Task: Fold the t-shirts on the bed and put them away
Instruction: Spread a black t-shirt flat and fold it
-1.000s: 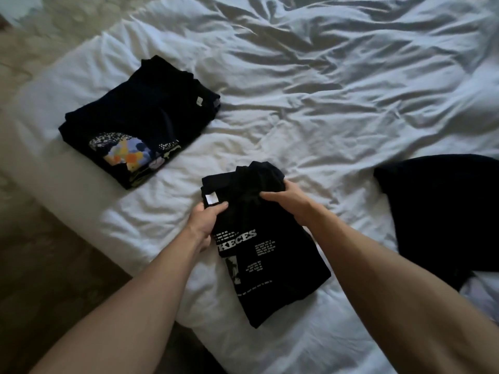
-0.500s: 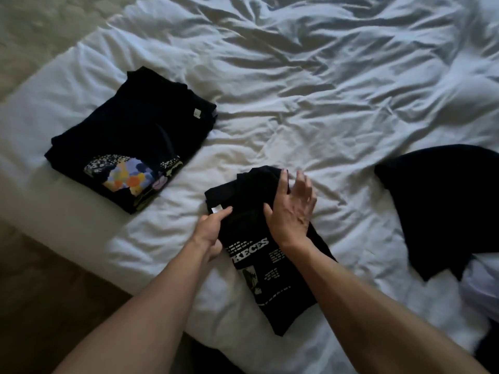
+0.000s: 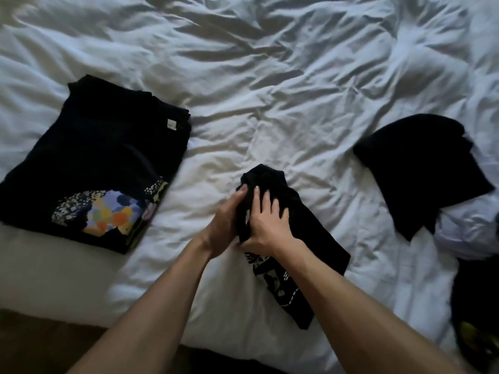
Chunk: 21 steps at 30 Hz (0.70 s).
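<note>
A folded black t-shirt with white print (image 3: 302,230) lies on the white duvet (image 3: 270,90) near the bed's front edge. My left hand (image 3: 225,225) holds its left edge, fingers running up along the fold. My right hand (image 3: 267,221) lies on top with fingers spread and the thumb tucked at that same edge. To the left sits a folded stack of dark t-shirts (image 3: 108,147) with a colourful print on top. A loose black t-shirt (image 3: 421,168) lies unfolded at the right.
A crumpled white garment (image 3: 472,233) lies below the loose shirt at the right edge. A dark item with yellow-green marks (image 3: 475,325) is at the bottom right. The bed's front edge runs along the bottom left, with dark floor (image 3: 40,346) below it.
My right hand slid left across the printed shirt to meet my left hand at its left edge. The shirt's top part has bunched narrower between them. The view shifted left and forward.
</note>
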Each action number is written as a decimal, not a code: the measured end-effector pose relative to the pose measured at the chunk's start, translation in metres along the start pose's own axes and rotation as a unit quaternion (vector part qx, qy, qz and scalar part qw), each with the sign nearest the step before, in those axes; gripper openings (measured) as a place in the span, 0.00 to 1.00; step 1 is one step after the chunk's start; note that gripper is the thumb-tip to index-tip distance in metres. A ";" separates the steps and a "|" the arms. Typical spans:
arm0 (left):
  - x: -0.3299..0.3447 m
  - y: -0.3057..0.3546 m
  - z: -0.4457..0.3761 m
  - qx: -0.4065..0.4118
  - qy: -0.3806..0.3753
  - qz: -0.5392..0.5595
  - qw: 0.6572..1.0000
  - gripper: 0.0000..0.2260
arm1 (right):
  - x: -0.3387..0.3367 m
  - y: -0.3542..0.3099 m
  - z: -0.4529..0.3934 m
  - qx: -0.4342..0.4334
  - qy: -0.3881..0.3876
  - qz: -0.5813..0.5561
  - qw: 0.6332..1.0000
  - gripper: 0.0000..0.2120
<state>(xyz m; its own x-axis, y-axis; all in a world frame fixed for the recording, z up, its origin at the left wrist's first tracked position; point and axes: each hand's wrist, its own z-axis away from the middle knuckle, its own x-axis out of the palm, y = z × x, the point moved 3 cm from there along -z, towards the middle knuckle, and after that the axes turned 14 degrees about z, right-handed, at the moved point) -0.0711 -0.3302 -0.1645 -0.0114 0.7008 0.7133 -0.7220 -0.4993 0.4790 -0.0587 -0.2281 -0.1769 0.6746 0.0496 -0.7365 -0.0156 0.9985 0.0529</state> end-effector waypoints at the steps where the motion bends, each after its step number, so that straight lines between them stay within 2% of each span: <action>1: 0.000 -0.001 -0.003 -0.015 -0.015 -0.019 1.000 0.20 | 0.004 -0.001 0.000 0.019 0.028 -0.017 0.999 0.63; 4: 0.005 0.002 -0.011 -0.046 -0.026 -0.063 0.997 0.19 | 0.010 0.001 0.000 0.080 0.170 -0.081 0.979 0.48; 6: 0.003 0.006 -0.021 -0.042 -0.001 -0.105 0.994 0.19 | 0.006 0.011 -0.001 0.127 0.229 -0.130 0.956 0.34; 8: -0.007 0.006 -0.031 -0.038 0.038 -0.107 0.993 0.22 | -0.001 0.023 -0.005 0.162 0.228 -0.153 0.948 0.27; 10: -0.016 -0.001 -0.041 -0.050 0.071 -0.013 0.996 0.25 | -0.011 0.035 -0.009 0.184 0.219 -0.177 0.942 0.23; 12: -0.021 -0.012 -0.046 -0.036 0.139 0.045 0.989 0.20 | -0.019 0.048 -0.015 0.188 0.200 -0.277 0.921 0.16; 14: -0.024 -0.025 -0.054 -0.020 0.219 -0.017 0.975 0.09 | -0.019 0.058 -0.019 0.162 0.183 -0.400 0.883 0.09; 15: -0.025 -0.030 -0.060 -0.016 0.229 -0.069 0.971 0.07 | -0.019 0.061 -0.019 0.150 0.175 -0.451 0.862 0.07; 17: -0.018 -0.036 -0.074 -0.011 0.205 -0.138 0.969 0.09 | -0.014 0.068 -0.018 0.137 0.158 -0.558 0.803 0.06; 18: -0.014 -0.035 -0.080 -0.005 0.193 -0.142 0.971 0.11 | -0.013 0.072 -0.016 0.138 0.145 -0.616 0.762 0.11; 19: -0.010 -0.032 -0.084 0.005 0.182 -0.127 0.975 0.13 | -0.012 0.077 -0.015 0.142 0.124 -0.664 0.723 0.12; 21: -0.002 -0.027 -0.083 0.008 0.139 -0.065 0.988 0.16 | -0.007 0.085 -0.012 0.153 0.068 -0.741 0.650 0.09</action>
<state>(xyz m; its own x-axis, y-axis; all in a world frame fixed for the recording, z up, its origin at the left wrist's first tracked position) -0.1091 -0.2762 -0.2211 -0.1118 0.8712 0.4780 -0.7189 -0.4030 0.5664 -0.0732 -0.1433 -0.1751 -0.2906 -0.9390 -0.1840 0.7394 -0.0983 -0.6661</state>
